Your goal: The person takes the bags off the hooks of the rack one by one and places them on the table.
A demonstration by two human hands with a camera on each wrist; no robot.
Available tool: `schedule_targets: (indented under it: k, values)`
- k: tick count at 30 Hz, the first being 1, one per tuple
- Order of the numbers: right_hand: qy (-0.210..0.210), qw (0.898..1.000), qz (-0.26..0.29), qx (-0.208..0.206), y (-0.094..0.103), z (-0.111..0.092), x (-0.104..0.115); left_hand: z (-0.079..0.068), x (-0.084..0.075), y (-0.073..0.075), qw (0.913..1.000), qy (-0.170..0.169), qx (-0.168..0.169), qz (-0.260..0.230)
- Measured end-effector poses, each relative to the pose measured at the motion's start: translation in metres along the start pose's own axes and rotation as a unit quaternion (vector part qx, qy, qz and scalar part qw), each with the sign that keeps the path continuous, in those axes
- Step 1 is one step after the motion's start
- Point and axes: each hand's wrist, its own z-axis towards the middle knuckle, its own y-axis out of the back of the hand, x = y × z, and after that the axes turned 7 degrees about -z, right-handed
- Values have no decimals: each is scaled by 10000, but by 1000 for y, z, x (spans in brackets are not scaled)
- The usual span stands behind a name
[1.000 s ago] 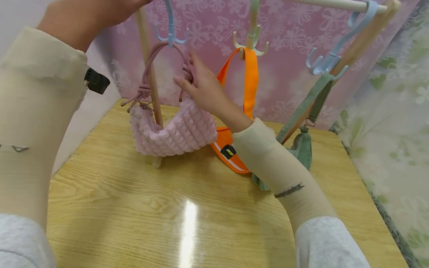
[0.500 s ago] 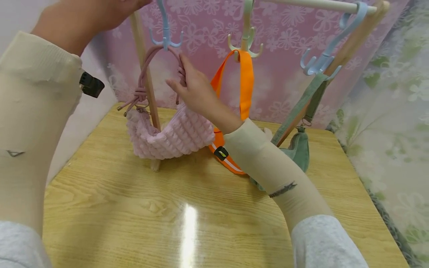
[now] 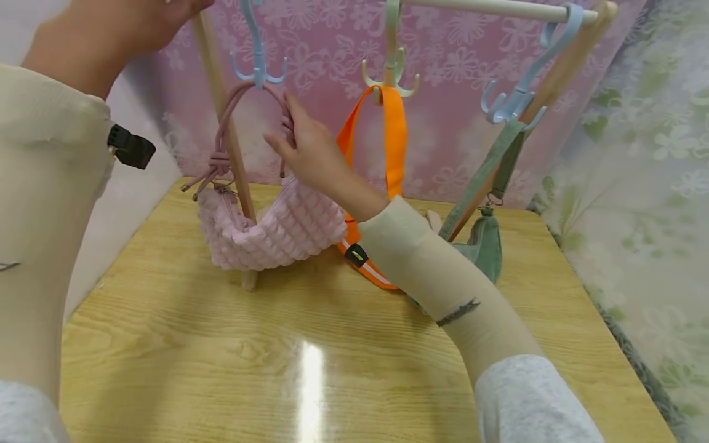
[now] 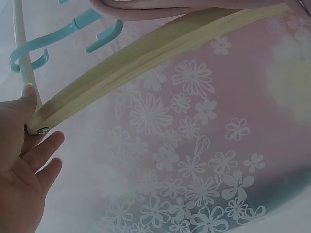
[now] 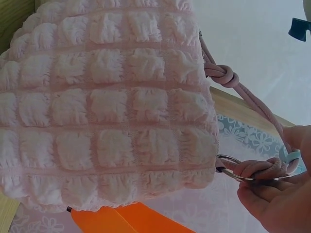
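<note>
My left hand (image 3: 111, 43), partly cut off by the top of the head view, grips the corner of a wooden rack (image 4: 121, 60). In the left wrist view its thumb lies on the rod and the fingers pass behind the joint. A pink quilted handbag (image 3: 271, 231) hangs by its cord handle (image 3: 224, 126) from a light blue swivel hook (image 3: 258, 61). My right hand (image 3: 316, 147) holds the handle's right side near the knot. In the right wrist view the fingers (image 5: 262, 199) lie behind the knotted cord (image 5: 262, 169), beside a metal ring (image 5: 235, 175).
An orange bag strap (image 3: 394, 141) hangs from a pale green hook (image 3: 391, 74) at centre. A green bag (image 3: 487, 246) hangs from another blue hook (image 3: 512, 104) at right. The wooden table (image 3: 221, 357) lies below, a pink floral curtain (image 3: 443, 43) behind.
The whole scene has shifted a little left in the head view. Both hands keep their places on the rack and the handle, and the handbag hangs as before.
</note>
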Motion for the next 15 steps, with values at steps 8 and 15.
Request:
schedule_targets:
  k: [8,15]
  values:
    - [201,9992,278,-203,2,1,2,2,0,3,9994,318,41,108]
    - [256,9973,484,-492,3,3,6,6,-4,5,9980,544,273,188]
